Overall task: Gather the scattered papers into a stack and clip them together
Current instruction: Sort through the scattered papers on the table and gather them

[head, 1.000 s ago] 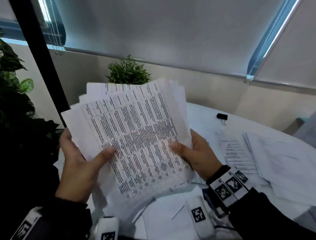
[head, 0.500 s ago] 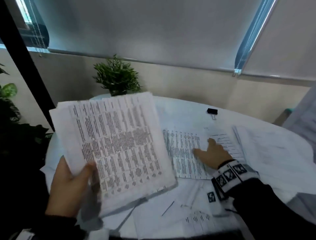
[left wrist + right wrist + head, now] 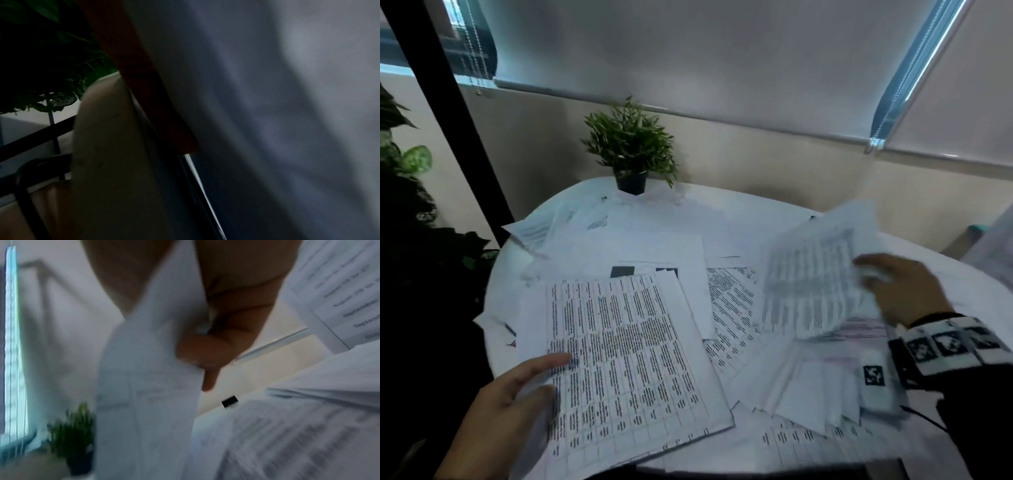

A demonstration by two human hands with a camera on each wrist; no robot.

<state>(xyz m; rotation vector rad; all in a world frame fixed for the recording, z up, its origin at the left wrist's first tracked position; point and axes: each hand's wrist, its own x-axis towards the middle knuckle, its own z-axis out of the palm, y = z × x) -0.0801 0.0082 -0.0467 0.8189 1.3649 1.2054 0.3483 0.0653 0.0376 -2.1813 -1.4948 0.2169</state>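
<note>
While left hand [image 3: 496, 407] grips stack [image 3: 626, 359] | right hand [image 3: 904, 291] pinches sheet [image 3: 815, 281]

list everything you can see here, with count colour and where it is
stack of papers: one, white with printed tables, front left of table, under the left thumb
lifted sheet: one, white, printed, blurred, raised at right
loose papers: many, count unclear, white, spread over the table
binder clip: one, black, on the table beyond the papers, right wrist view only
table: one, white, round
potted plant: one, green in a dark pot, far edge of table
roller blinds: grey, behind
left hand: holds the stack
right hand: pinches the lifted sheet
</note>
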